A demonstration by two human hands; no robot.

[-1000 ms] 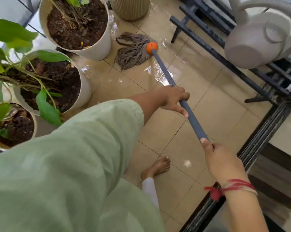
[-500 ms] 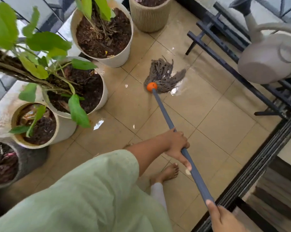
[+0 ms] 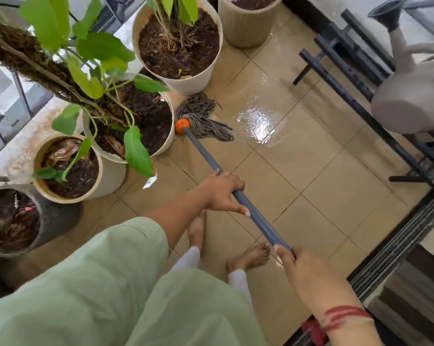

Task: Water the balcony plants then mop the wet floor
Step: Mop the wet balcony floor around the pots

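Observation:
I hold a mop with a grey handle (image 3: 206, 158) and an orange collar. Its grey string head (image 3: 203, 118) lies on the beige tiled floor, between the two white pots and touching the base of the nearer one. My left hand (image 3: 223, 193) grips the handle at mid-length. My right hand (image 3: 308, 273) grips the handle's near end. A shiny wet patch (image 3: 255, 118) spreads on the tiles just right of the mop head. A grey watering can (image 3: 410, 96) rests on the dark rack at the right.
Several potted plants line the left side: two white pots (image 3: 178, 46) (image 3: 136, 121), a tan pot (image 3: 68, 168), a grey pot (image 3: 13, 221) and a ribbed beige pot (image 3: 248, 21). A dark metal rack (image 3: 348, 96) stands at the right. A sliding-door track (image 3: 398, 240) runs at lower right. My bare feet (image 3: 248, 255) stand on the tiles.
The mop head has swept leftward from the open tiles to the gap between the white pots. My right hand has come fully into view on the handle's end.

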